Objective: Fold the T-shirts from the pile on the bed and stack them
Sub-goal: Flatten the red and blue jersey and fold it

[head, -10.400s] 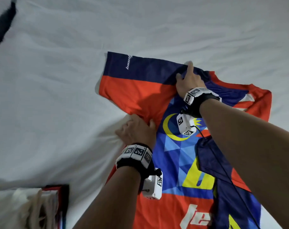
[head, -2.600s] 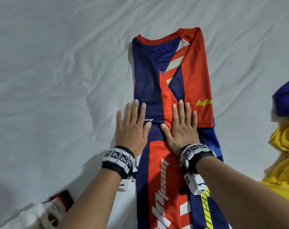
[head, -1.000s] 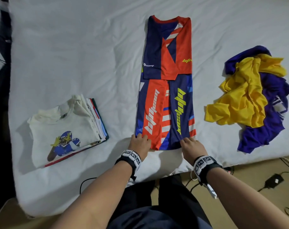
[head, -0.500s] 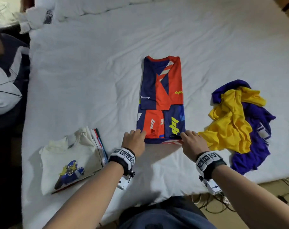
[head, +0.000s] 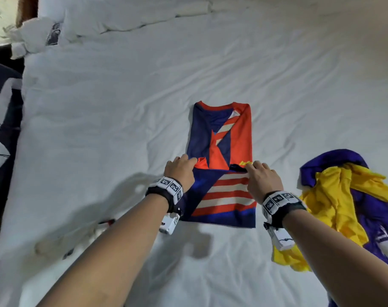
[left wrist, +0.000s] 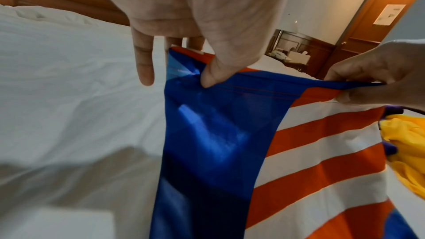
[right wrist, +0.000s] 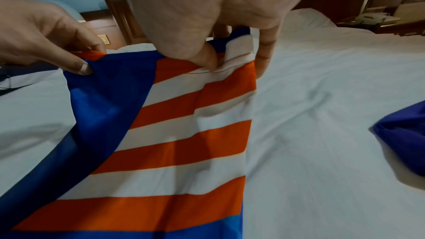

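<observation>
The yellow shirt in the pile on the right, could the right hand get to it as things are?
Probably yes: the yellow shirt lies uncovered beside the right hand, but that hand is pinching the jersey hem.

two hands (head: 181, 171) (head: 263, 179), one striped jersey (head: 222, 151), one yellow shirt (head: 335, 196), one purple shirt (head: 375, 209)

Both forearms are bare. Each wrist has a black strap (head: 164, 197) with white square-pattern tags (head: 279, 198), and a small white camera box (head: 169, 223) hangs under it.

Jersey (head: 222, 196) shiny smooth synth cloth; bedsheet (head: 122, 107) matt, wrinkled.
</observation>
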The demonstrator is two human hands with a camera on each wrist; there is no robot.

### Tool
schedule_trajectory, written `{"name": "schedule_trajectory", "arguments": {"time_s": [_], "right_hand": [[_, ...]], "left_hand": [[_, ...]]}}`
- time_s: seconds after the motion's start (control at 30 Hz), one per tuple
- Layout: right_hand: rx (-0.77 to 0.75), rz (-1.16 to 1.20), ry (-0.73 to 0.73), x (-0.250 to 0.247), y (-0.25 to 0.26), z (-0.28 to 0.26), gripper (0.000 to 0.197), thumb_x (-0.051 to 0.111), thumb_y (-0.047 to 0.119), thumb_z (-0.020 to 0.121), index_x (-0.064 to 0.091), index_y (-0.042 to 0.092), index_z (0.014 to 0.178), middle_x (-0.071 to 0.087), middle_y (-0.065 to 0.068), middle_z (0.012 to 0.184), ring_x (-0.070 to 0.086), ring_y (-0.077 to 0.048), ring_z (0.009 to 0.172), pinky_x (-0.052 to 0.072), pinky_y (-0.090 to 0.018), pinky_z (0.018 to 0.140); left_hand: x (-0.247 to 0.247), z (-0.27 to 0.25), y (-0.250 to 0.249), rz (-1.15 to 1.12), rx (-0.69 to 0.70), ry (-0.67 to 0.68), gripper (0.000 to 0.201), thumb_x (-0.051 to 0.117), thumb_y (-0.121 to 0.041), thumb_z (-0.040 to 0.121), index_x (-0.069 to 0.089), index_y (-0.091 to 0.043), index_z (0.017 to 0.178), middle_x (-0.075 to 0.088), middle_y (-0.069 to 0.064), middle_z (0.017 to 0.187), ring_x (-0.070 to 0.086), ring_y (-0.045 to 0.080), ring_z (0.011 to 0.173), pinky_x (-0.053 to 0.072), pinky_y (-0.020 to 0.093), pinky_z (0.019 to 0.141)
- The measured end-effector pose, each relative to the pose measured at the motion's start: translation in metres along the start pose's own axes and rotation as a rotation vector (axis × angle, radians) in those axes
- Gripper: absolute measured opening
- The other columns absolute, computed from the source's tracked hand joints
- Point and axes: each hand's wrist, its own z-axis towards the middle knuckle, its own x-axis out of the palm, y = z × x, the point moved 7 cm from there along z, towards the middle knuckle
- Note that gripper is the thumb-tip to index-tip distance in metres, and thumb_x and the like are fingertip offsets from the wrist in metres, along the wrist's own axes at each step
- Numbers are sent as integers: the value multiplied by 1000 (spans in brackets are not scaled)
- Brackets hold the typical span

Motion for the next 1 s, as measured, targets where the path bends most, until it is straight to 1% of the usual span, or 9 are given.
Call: {"name": "schedule_trajectory", "arguments": {"time_s": [0.17,0.3,0.4,0.47,0.53,0.67,0.83,0.9,1.0], "right_hand": [[49,-13,-8,12,-17,59,40,57,5,80,59,15,119,59,-10,118,51,-36,111,44,-47,89],[203,60,-217,15,-27,72,62,54,5,80,46,14,140,39,-16,153,34,-40,138,29,-54,111],[145,128,-311,45,-7,56,58,49,14,86,45,9,144,35,-19,159,32,-40,144,26,-57,115],[42,109,-205,87,12,39,60,43,25,94,40,12,152,26,-15,165,26,-37,151,23,-57,119],[-24,65,-73,127,23,26,63,34,35,100,28,18,160,11,-10,170,12,-33,156,15,-56,123],[-17,26,-33,159,16,28,66,28,48,102,12,29,163,0,-8,171,0,-32,157,10,-56,124],[34,-2,-66,171,-8,37,69,24,58,101,7,32,163,0,-4,171,0,-30,157,1,-56,125],[122,30,-94,171,-20,40,70,21,59,101,6,30,163,-2,-2,171,-4,-27,157,-2,-54,125],[318,126,-110,168,-30,43,69,14,58,102,2,28,163,-11,2,170,-15,-21,156,-8,-56,124]], "left_hand": [[11,64,10,-21,-24,-7,43,51,-3,89,54,-19,128,52,11,124,52,36,116,42,44,88],[27,77,9,99,-47,-139,72,62,-21,89,33,-17,155,41,16,148,35,39,140,38,55,109],[69,54,-18,75,70,-204,75,67,-25,84,41,-12,153,41,22,156,31,45,147,35,63,113],[108,39,-34,87,161,-162,74,64,-32,89,37,-14,156,31,22,162,25,43,151,29,65,116],[139,33,-36,96,173,-105,78,54,-38,96,19,-18,163,10,20,169,14,40,155,20,65,120],[153,44,-22,57,165,-149,73,37,-48,103,0,-31,164,-2,13,171,6,38,157,12,64,122],[158,52,4,47,42,-207,69,25,-57,104,5,-29,165,-1,6,172,4,34,158,10,66,121],[160,55,11,50,-34,-221,68,24,-54,104,7,-27,165,1,6,172,5,34,158,10,67,120],[155,51,23,-19,-262,-263,68,26,-50,104,13,-21,164,7,9,172,7,37,157,10,71,117]]}}
